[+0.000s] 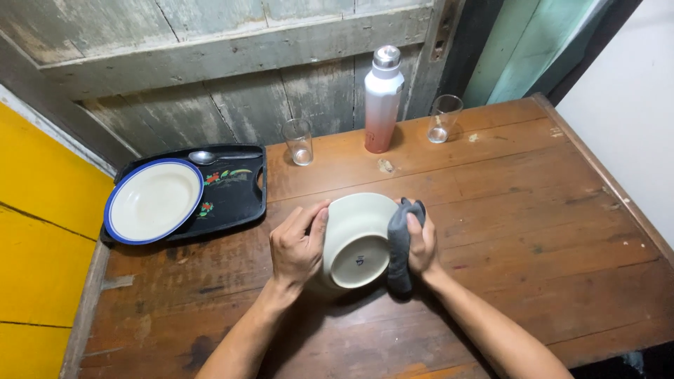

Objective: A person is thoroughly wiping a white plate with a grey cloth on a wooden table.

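at the left of the frame i note a black tray [235,200] carrying a blue-rimmed plate [153,200] and a spoon [203,157]. at centre, my left hand [298,245] grips the rim of a cream bowl [358,240] tilted base-up on the wooden table [505,210], while my right hand [421,245] presses a grey cloth [401,242] against its other side. along the upper edge stand a glass [299,141], a white-and-pink bottle [382,100] and a second glass [444,118].

Cream bowl [356,238] tilted on edge, grey cloth [401,242] against it.
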